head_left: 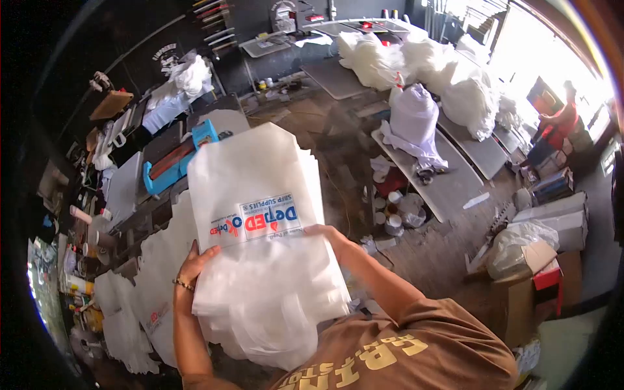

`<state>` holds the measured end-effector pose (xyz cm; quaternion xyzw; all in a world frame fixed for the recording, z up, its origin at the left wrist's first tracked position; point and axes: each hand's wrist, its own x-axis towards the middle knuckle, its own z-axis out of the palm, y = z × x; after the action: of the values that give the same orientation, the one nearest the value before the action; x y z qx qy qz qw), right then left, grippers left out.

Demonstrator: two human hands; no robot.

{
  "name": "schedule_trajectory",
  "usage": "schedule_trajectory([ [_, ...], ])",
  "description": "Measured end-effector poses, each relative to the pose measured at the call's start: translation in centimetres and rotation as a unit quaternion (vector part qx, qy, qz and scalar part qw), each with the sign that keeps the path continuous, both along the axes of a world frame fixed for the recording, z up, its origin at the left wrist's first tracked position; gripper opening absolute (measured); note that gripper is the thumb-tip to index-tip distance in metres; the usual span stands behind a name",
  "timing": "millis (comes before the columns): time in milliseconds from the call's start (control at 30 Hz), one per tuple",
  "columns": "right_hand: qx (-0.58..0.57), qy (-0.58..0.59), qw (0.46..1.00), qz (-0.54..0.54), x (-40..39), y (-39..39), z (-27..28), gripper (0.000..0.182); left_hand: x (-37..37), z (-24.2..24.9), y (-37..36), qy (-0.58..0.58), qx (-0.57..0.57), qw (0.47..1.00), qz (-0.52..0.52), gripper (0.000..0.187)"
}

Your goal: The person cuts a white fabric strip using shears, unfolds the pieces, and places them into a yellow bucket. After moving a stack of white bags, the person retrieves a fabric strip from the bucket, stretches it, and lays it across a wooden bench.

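A thick stack of white fabric tote bags [250, 172] is held up in front of my brown shirt. The top bag has red and blue "DepED" print, upside down from my view, and loop handles hang toward my body. My left hand [196, 262], below a beaded bracelet, is closed on the stack's left edge with the thumb on top. My right hand [329, 238] grips the right edge, thumb beside the print. The fingers under the stack are hidden. More white printed bags [153, 279] lie in piles at my left.
A blue device [170, 172] stands on the table beyond the bags. To the right, a grey board [426, 175] bears a purple-white wrapped bundle [415, 117]. Tubs [393, 224] and boxes [559, 279] sit on the floor. Someone in red [559, 123] is at far right.
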<state>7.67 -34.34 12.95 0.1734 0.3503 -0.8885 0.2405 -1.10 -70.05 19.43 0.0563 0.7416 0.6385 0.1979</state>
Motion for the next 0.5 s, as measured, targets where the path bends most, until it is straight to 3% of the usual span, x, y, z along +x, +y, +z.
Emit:
schedule_trajectory([
  [133, -0.061, -0.052, 0.997, -0.012, 0.8, 0.1, -1.3, 0.057, -0.3, 0.9, 1.1, -0.041, -0.046, 0.998, 0.017, 0.054],
  [200, -0.109, 0.005, 0.994, 0.007, 1.5, 0.3, -0.7, 0.061, -0.7, 1.6, -0.3, -0.077, -0.021, 0.994, -0.08, 0.057],
  [267, -0.118, 0.027, 0.993, -0.009, 2.6, 0.4, 0.0, 0.064, -0.5, 1.3, 0.2, -0.035, -0.015, 0.994, -0.104, 0.061],
  [500, -0.052, 0.139, 0.987, -0.057, 6.2, 2.7, 2.3, 0.051, 5.9, 8.6, 5.9, -0.019, 0.098, 0.995, -0.022, 0.064],
])
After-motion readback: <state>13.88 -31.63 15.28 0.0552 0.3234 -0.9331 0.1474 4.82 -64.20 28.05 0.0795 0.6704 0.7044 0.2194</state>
